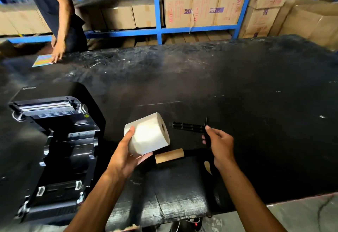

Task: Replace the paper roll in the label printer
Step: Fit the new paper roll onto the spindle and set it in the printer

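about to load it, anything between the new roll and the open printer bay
Nothing visible blocks it. The paper roll, held in the left hand, sits just right of the printer, whose lid is up. The spindle in the right hand isn't threaded through it yet.

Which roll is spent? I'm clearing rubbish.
The bare brown cardboard tube lying on the black table; the white paper roll in the left hand is full.

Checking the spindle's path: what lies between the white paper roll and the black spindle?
Head view: only bare black tabletop shows between white paper roll and black spindle; the brown cardboard core lies below the gap.
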Demonstrator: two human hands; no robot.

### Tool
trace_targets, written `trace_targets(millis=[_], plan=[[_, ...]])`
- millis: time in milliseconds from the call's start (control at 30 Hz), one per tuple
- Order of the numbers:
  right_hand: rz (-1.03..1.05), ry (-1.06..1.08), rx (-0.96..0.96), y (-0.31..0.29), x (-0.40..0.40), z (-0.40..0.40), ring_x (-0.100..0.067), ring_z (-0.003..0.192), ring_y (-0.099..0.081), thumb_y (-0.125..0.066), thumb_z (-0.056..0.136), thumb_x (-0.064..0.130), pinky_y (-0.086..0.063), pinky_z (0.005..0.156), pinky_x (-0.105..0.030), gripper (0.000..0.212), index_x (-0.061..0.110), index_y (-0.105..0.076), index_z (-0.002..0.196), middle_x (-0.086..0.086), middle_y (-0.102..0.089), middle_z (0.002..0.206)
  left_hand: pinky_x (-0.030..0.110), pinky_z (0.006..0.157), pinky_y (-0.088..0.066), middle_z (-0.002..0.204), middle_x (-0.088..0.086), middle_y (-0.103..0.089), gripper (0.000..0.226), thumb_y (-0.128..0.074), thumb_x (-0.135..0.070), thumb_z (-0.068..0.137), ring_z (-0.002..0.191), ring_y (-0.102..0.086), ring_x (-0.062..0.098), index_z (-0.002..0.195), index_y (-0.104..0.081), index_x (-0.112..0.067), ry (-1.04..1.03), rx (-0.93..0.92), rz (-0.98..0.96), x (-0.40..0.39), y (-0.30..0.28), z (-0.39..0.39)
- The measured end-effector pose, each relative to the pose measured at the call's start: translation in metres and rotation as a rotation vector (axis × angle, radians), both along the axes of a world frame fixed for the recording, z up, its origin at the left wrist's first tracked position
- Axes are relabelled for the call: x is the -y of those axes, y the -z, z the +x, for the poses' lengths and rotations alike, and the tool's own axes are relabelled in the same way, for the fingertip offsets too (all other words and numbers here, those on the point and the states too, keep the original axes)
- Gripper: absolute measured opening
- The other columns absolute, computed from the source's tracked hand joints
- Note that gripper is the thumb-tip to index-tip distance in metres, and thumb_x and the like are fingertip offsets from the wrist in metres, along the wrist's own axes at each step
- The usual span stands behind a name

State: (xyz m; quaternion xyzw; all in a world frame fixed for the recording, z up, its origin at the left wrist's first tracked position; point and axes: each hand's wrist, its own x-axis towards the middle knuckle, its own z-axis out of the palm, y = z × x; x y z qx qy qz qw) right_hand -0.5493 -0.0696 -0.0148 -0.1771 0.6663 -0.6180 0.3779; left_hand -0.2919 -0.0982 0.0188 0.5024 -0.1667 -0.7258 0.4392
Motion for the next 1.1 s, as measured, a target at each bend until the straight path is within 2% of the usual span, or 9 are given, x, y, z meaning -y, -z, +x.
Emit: trace_targets(millis=[167,333,400,467,567,767,900,1000,1100], plan=[[-0.068,-0.026,-0.062,-0.009,0.001,0.018,-0.010,0.070,-0.068,-0.067,0.086,0.021,-0.053,0.056,-0.014,0.019,0.008,-0.067,0.100,-0.006,-0.071,0.080,0.050,0.075,-0.060,0.115,0.007,-0.068,0.058,-0.075,-0.045,0.064,0.105,-0.066,0.029,0.115,-0.059,-0.023,0.030,-0.056,-0.021,-0.002,-0.006,-0.007],[-0.301,-0.089,-0.386,-0.032,-0.007,0.024,-0.001,0.087,-0.067,-0.066,0.086,0.015,-0.052,0.072,-0.011,0.022,0.033,-0.061,0.097,0.011,-0.068,0.091,0.044,0.066,-0.063,0.112,0.007,-0.069,0.036,-0.072,-0.044,0.075,0.102,-0.067,0.026,0.103,-0.063,-0.023,0.026,0.055,-0.098,-0.001,-0.013,-0.009],[-0.313,-0.155,-0.406,-0.037,-0.005,0.028,-0.004,0.092,-0.067,-0.065,0.087,0.012,-0.054,0.076,-0.015,0.028,0.026,-0.061,0.110,0.011,-0.067,0.098,0.044,0.068,-0.062,0.112,0.007,-0.070,0.039,-0.072,-0.046,0.073,0.103,-0.067,0.026,0.103,-0.063,-0.023,0.035,0.064,-0.124,-0.002,-0.015,-0.011],[-0.308,-0.221,-0.405,-0.037,-0.004,0.035,-0.013,0.096,-0.066,-0.063,0.088,0.008,-0.056,0.079,-0.024,0.036,0.016,-0.058,0.122,0.000,-0.066,0.106,0.045,0.070,-0.062,0.113,0.007,-0.071,0.051,-0.074,-0.049,0.065,0.103,-0.068,0.025,0.107,-0.063,-0.022,0.059,0.072,-0.149,-0.003,-0.018,-0.014],[-0.304,-0.390,-0.507,-0.034,-0.005,0.050,-0.019,0.100,-0.064,-0.062,0.087,0.004,-0.051,0.081,-0.015,0.036,0.009,-0.058,0.123,-0.010,-0.063,0.113,0.050,0.077,-0.060,0.118,0.011,-0.069,0.068,-0.076,-0.050,0.063,0.105,-0.068,0.027,0.119,-0.059,-0.015,0.083,0.108,-0.170,-0.005,-0.022,-0.019],[-0.183,-0.441,-0.276,-0.041,-0.008,0.056,0.002,0.105,-0.055,-0.053,0.095,0.021,-0.043,0.083,-0.004,0.036,0.021,-0.053,0.131,0.003,-0.056,0.128,0.051,0.080,-0.060,0.121,0.013,-0.067,0.065,-0.075,-0.049,0.068,0.106,-0.068,0.027,0.120,-0.058,-0.013,0.104,0.143,-0.165,-0.010,-0.023,-0.028],[-0.103,-0.583,-0.197,-0.049,-0.007,0.058,0.000,0.126,-0.041,-0.036,0.096,0.048,-0.036,0.101,-0.016,0.054,0.034,-0.026,0.147,0.014,-0.037,0.146,0.043,0.068,-0.062,0.118,0.012,-0.066,0.075,-0.079,-0.054,0.055,0.106,-0.067,0.028,0.115,-0.058,-0.012,0.127,0.175,-0.189,-0.016,-0.025,-0.039],[-0.044,-0.595,-0.129,-0.050,-0.007,0.063,-0.014,0.120,-0.054,-0.041,0.092,0.055,-0.046,0.104,-0.038,0.059,0.039,-0.024,0.146,0.005,-0.047,0.143,0.037,0.060,-0.061,0.112,0.010,-0.068,0.078,-0.081,-0.054,0.049,0.101,-0.068,0.025,0.112,-0.058,-0.014,0.121,0.195,-0.197,-0.019,-0.027,-0.048],[-0.022,-0.566,-0.130,-0.049,-0.006,0.061,-0.017,0.117,-0.057,-0.046,0.089,0.057,-0.046,0.104,-0.042,0.062,0.040,-0.026,0.145,0.005,-0.051,0.139,0.034,0.058,-0.060,0.112,0.009,-0.068,0.065,-0.080,-0.049,0.061,0.101,-0.068,0.025,0.112,-0.058,-0.015,0.134,0.206,-0.196,-0.017,-0.029,-0.051]])
